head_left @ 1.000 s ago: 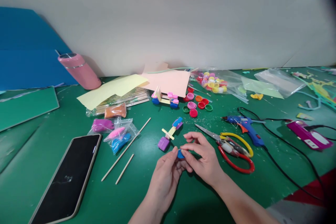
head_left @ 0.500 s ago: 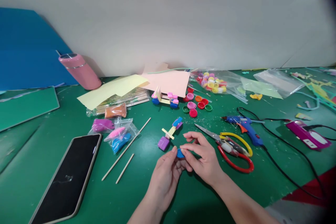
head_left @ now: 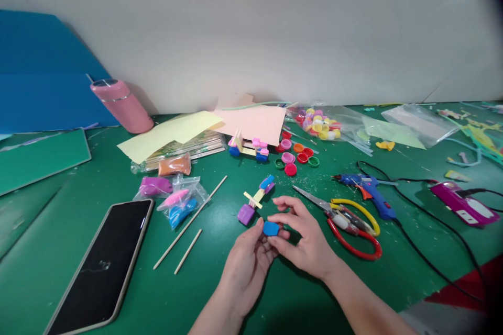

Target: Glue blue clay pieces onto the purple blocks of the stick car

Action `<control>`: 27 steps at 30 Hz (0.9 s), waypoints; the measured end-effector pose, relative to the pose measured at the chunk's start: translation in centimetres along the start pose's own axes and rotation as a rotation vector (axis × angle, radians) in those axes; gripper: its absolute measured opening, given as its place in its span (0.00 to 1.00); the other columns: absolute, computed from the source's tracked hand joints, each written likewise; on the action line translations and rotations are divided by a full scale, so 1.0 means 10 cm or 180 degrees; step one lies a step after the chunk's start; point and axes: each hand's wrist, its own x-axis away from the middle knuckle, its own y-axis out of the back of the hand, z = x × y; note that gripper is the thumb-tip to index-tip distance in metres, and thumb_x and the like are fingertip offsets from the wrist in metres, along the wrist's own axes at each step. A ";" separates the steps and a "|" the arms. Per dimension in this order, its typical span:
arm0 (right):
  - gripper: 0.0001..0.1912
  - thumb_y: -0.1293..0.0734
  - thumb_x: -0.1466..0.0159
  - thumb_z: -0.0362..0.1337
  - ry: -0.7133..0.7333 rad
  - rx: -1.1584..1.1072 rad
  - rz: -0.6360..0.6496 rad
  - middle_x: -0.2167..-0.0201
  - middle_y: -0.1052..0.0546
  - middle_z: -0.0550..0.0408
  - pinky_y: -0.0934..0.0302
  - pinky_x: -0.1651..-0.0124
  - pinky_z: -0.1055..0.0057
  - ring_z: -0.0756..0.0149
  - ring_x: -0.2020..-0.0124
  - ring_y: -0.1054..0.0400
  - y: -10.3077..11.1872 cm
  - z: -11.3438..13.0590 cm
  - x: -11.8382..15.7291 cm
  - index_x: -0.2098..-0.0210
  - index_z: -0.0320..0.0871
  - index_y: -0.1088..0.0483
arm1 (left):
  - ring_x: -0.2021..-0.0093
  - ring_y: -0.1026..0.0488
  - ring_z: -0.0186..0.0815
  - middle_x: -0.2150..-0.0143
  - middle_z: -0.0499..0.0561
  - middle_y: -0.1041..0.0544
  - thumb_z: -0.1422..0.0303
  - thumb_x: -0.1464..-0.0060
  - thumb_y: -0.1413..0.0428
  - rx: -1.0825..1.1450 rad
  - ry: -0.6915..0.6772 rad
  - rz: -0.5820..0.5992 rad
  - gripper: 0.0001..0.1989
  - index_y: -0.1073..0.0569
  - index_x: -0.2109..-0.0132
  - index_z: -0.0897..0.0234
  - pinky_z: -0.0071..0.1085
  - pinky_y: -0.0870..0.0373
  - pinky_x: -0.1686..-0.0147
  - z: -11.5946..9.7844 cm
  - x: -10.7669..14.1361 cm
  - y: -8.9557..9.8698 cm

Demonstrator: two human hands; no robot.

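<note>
A small flat piece of blue clay (head_left: 271,229) sits between the fingertips of my two hands. My left hand (head_left: 248,255) holds it from the left, palm turned up. From the right, my right hand (head_left: 304,238) pinches its edge, with the upper fingers bent above it. Just beyond my hands lies a small model (head_left: 254,200) with purple and blue clay blocks on pale sticks. Farther back stands another small model (head_left: 247,147) with pink and blue clay parts.
Scissors (head_left: 341,220) and a blue glue gun (head_left: 367,191) with a cable lie on the right. A phone (head_left: 104,267), wooden sticks (head_left: 188,251) and bagged clay (head_left: 181,204) are on the left. Bottle caps (head_left: 290,158), paper (head_left: 251,123) and a pink bottle (head_left: 122,107) are farther back.
The blue clay piece has turned so that its flat face shows more. My right fingers have shifted slightly around it. Both hands stay in nearly the same place.
</note>
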 end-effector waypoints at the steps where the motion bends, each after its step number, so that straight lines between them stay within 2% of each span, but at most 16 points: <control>1: 0.14 0.32 0.47 0.31 0.0000 0.0022 -0.0017 0.51 0.37 0.50 0.40 0.52 0.64 0.60 0.53 0.39 0.00 0.00 0.00 0.60 0.45 0.29 | 0.69 0.26 0.35 0.74 0.54 0.22 0.68 0.46 0.48 -0.0013 0.0000 -0.0018 0.11 0.25 0.68 0.71 0.31 0.32 0.62 0.00 0.00 0.00; 7: 0.13 0.33 0.46 0.31 0.0038 0.0048 -0.0032 0.51 0.36 0.50 0.39 0.53 0.64 0.60 0.54 0.38 0.02 0.00 -0.01 0.60 0.45 0.29 | 0.71 0.27 0.34 0.74 0.51 0.23 0.65 0.47 0.47 -0.0025 -0.0156 -0.0057 0.11 0.25 0.70 0.68 0.30 0.32 0.66 0.01 0.01 0.02; 10: 0.13 0.34 0.45 0.32 0.0045 0.0015 0.0009 0.51 0.37 0.49 0.39 0.54 0.64 0.60 0.54 0.38 0.03 -0.01 -0.01 0.59 0.45 0.28 | 0.72 0.29 0.31 0.74 0.51 0.23 0.67 0.50 0.44 -0.0417 -0.0333 0.0028 0.08 0.25 0.70 0.69 0.27 0.34 0.66 0.02 0.02 0.01; 13: 0.15 0.34 0.44 0.33 0.0052 -0.0049 0.0063 0.50 0.37 0.49 0.38 0.54 0.63 0.60 0.54 0.38 0.03 -0.01 -0.01 0.57 0.46 0.29 | 0.74 0.31 0.29 0.78 0.50 0.25 0.70 0.53 0.41 -0.0701 -0.0409 0.0010 0.06 0.25 0.74 0.70 0.25 0.35 0.68 0.02 0.02 0.00; 17: 0.18 0.35 0.44 0.33 -0.0039 -0.0262 0.0078 0.50 0.37 0.48 0.41 0.49 0.62 0.59 0.52 0.38 0.05 0.02 -0.02 0.52 0.45 0.33 | 0.75 0.31 0.28 0.78 0.49 0.25 0.70 0.55 0.40 -0.0640 -0.0475 -0.0099 0.06 0.24 0.75 0.69 0.24 0.35 0.69 0.01 0.02 -0.01; 23: 0.15 0.35 0.44 0.33 -0.0199 -0.0464 0.0039 0.51 0.37 0.48 0.40 0.50 0.62 0.59 0.52 0.37 0.04 0.03 -0.03 0.56 0.45 0.31 | 0.73 0.29 0.30 0.76 0.51 0.24 0.70 0.54 0.41 -0.0384 -0.0479 -0.0133 0.05 0.23 0.71 0.69 0.26 0.34 0.68 0.02 0.01 0.02; 27: 0.13 0.34 0.43 0.33 -0.0230 -0.0687 0.0112 0.52 0.37 0.49 0.40 0.50 0.64 0.62 0.54 0.36 0.03 0.01 -0.03 0.58 0.46 0.30 | 0.74 0.29 0.31 0.76 0.51 0.24 0.70 0.52 0.43 -0.0380 -0.0420 0.0005 0.06 0.24 0.72 0.69 0.27 0.34 0.68 0.03 0.01 0.02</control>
